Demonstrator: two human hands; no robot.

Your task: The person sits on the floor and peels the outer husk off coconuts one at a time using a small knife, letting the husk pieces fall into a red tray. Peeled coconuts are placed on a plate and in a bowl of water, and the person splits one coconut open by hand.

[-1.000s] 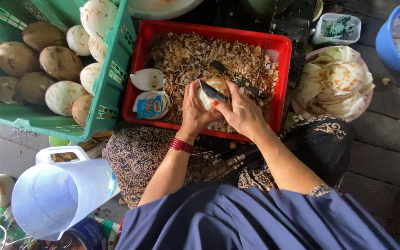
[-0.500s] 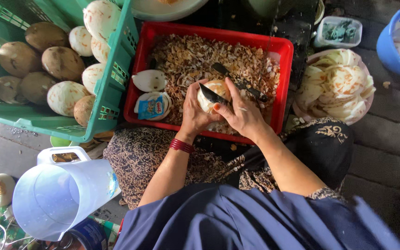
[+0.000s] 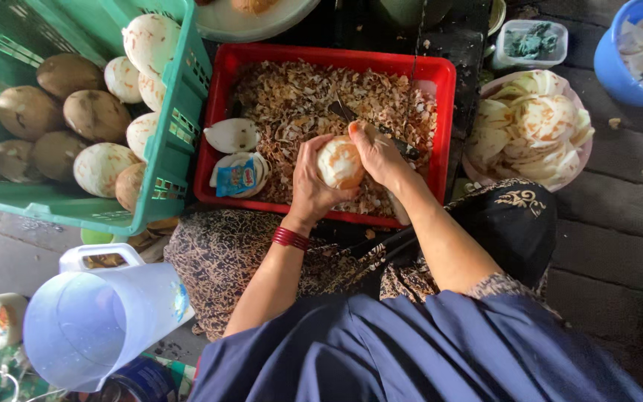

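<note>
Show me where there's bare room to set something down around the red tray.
Bare floor lies right of the lap, below the pink bowl. More floor sits between the green crate and the jug. The red tray is full of shavings.

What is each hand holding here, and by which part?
Left hand cups the peeled coconut by its left side; right hand grips its right side. Whether it also holds a knife cannot be told.

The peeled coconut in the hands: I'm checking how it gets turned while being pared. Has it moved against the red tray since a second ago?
Cannot tell that it shifted: the coconut stays over the red tray's near half, above the shavings, held by the left hand and right hand.
</note>
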